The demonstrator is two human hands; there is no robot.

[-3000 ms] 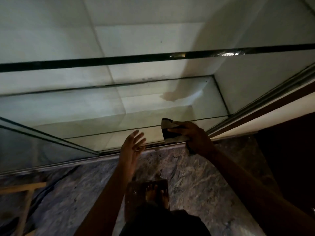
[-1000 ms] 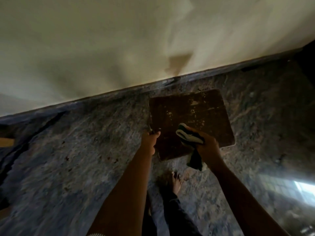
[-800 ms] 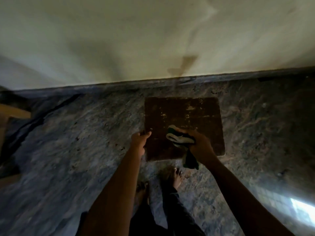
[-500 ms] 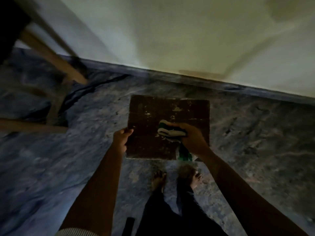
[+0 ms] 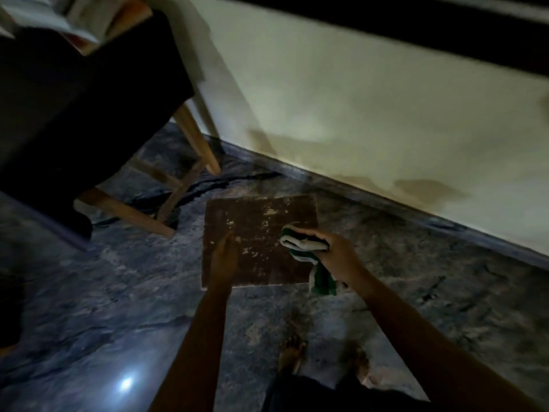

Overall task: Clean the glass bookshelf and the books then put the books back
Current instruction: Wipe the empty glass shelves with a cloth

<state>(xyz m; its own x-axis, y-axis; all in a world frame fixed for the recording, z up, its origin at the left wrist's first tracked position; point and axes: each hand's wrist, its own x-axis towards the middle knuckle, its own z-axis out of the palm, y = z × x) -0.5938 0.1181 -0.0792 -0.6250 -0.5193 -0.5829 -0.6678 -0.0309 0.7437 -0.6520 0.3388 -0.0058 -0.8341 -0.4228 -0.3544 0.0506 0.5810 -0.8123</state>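
Observation:
My right hand grips a bunched green and white cloth, and a loose end of it hangs below my wrist. My left hand is blurred, its fingers look straight, and it hovers over the left edge of a scuffed brown wooden board lying flat on the floor. It holds nothing. Several books lie on a table at the upper left. The glass bookshelf is out of view.
A table draped in dark cloth stands at the left on wooden legs. A pale wall with a dark skirting runs behind the board. My bare feet stand on the mottled stone floor.
The view dropped from the glass shelf to the floor, then swung left to show the table. My left hand gripped the board's left edge and now has let go. The cloth stays in my right hand.

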